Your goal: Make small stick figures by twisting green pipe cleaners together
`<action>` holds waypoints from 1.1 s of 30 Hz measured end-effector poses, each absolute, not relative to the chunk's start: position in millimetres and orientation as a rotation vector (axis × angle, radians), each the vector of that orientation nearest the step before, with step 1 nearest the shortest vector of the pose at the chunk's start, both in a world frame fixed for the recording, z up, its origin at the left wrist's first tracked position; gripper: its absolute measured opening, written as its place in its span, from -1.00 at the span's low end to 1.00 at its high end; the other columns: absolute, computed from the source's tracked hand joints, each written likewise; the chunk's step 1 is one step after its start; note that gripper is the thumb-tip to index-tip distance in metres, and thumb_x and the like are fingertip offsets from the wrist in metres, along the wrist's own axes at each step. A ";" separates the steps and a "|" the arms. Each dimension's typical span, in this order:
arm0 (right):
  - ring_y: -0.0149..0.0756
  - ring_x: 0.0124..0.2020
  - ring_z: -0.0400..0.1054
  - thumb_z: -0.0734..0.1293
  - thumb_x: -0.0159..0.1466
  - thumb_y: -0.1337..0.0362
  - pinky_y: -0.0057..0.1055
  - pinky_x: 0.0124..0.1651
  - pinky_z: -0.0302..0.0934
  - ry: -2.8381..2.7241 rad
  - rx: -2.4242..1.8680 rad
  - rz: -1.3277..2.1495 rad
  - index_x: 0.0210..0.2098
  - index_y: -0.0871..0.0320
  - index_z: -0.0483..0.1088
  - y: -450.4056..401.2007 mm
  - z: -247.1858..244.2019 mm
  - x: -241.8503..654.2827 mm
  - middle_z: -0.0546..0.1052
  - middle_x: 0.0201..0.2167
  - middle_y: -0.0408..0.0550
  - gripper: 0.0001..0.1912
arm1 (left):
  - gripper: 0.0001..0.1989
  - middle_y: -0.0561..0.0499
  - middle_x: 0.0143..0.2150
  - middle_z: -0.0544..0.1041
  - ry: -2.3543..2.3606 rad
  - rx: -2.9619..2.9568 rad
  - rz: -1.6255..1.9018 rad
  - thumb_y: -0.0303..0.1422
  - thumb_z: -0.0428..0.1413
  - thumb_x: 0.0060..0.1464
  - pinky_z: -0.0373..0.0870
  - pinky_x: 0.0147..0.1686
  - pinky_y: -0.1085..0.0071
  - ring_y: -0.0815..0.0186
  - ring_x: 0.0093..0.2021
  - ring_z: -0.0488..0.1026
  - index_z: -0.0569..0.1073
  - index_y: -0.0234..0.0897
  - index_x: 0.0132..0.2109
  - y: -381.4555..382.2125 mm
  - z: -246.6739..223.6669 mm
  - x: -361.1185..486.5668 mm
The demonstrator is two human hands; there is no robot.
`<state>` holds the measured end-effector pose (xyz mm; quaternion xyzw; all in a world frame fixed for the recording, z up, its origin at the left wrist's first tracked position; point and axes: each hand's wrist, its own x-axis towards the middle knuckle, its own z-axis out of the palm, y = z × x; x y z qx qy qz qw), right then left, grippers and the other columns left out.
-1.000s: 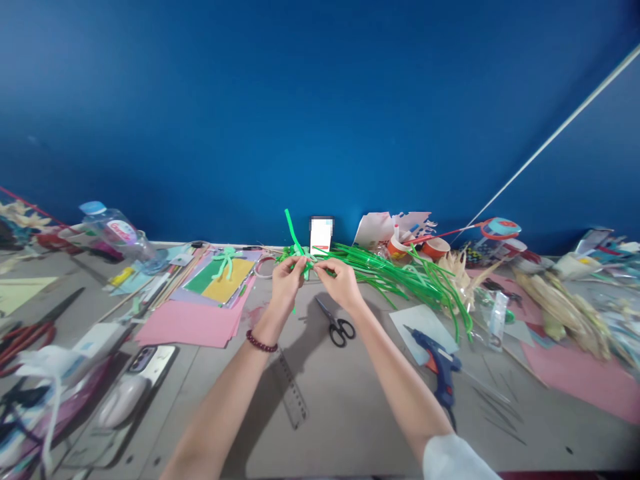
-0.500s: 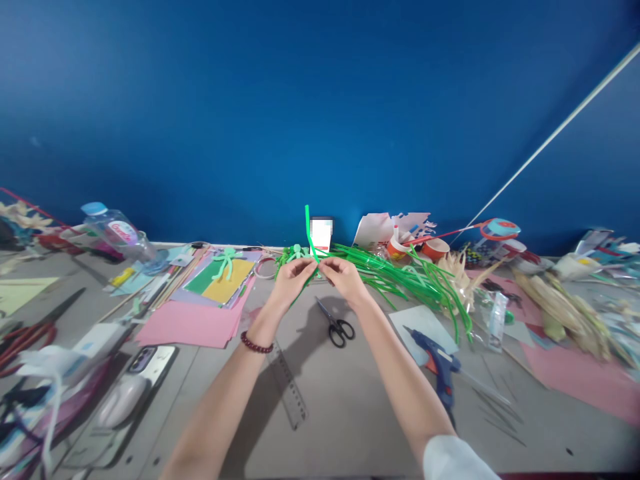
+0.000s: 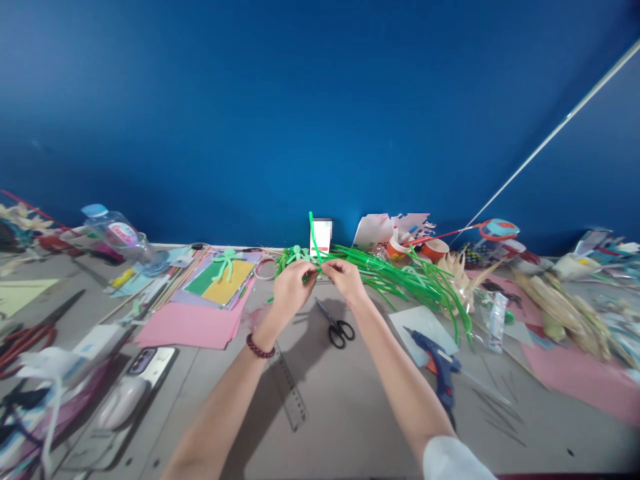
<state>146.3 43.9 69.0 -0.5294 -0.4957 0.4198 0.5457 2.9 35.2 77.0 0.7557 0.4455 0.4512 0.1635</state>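
Head view, hands: both out in front of us, fingertips nearly meeting over the counter point(image 3: 350, 413).
Left hand point(image 3: 293, 288): fingers curled in, thumb and fingertips closed on the green strip point(image 3: 312, 230); exact grip part-hidden by the knuckles.
Right hand point(image 3: 345, 277): thumb and index pinched together on the same strip, just beside the left fingertips.
Green strip: between the hands; we see one end sticking up above the fingertips, in front of the lit phone point(image 3: 324, 233).
Bracelet point(image 3: 260, 347): dark red beads, on the left wrist.
Lit phone: stands upright just beyond the hands, near the blue wall point(image 3: 320, 120).
Green strand pile point(image 3: 410, 280): beyond and to the right of the right hand.
Scissors point(image 3: 340, 331): black handles, lying below the right hand on our side, blades pointing away from us.
Ruler point(image 3: 291, 393): clear, flat, closer to us than the left hand, partly beside the forearm.
Glue gun point(image 3: 440, 367): blue, right of the right forearm, nozzle over a pale sheet point(image 3: 405, 320).
Pink paper point(image 3: 187, 325): left of the left hand.
Pale green figure point(image 3: 227, 267): on coloured sheets left of the left hand.
Bottle point(image 3: 117, 230): blue cap, tilted, far left of both hands.
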 end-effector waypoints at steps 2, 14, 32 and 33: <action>-0.48 -0.66 0.09 0.39 -0.06 0.10 -0.49 -0.59 -0.03 -1.113 -1.261 1.050 -0.54 0.19 0.43 44.7 69.4 147.8 0.29 -0.73 -0.25 -0.75 | -0.91 -0.04 -0.32 0.49 1.309 2.282 1.290 -0.40 0.08 0.06 0.20 -0.40 0.47 0.30 -0.34 0.39 0.47 -0.23 -0.28 32.9 75.8 4.7; -0.51 -0.69 0.03 0.39 -0.06 0.06 -0.50 -0.62 -0.13 -1.074 -1.236 1.129 -0.53 0.18 0.40 44.9 67.7 148.1 0.27 -0.72 -0.27 -0.71 | -0.80 -0.14 -0.24 0.51 1.336 2.761 1.325 -0.42 -0.06 0.19 0.16 -0.18 0.28 0.19 -0.20 0.39 0.47 -0.28 -0.19 34.4 64.3 6.0; -0.46 -0.61 0.15 0.39 -0.05 -0.05 -0.47 -0.52 0.00 -1.289 -1.030 1.179 -0.50 0.17 0.35 42.3 76.7 153.1 0.37 -0.63 -0.20 -0.61 | -0.75 0.08 -0.60 0.33 0.905 1.520 1.055 -0.21 0.12 0.01 0.12 -0.55 0.50 0.43 -0.56 0.19 0.54 -0.33 -0.37 41.6 76.8 1.8; -0.46 -0.61 0.14 0.39 -0.06 -0.05 -0.47 -0.52 0.00 -1.278 -1.056 1.151 -0.51 0.17 0.36 42.6 76.7 153.7 0.36 -0.64 -0.21 -0.62 | -0.78 0.08 -0.59 0.35 0.925 1.582 1.061 -0.23 0.11 0.03 0.12 -0.55 0.50 0.43 -0.57 0.20 0.53 -0.31 -0.33 41.5 76.5 1.6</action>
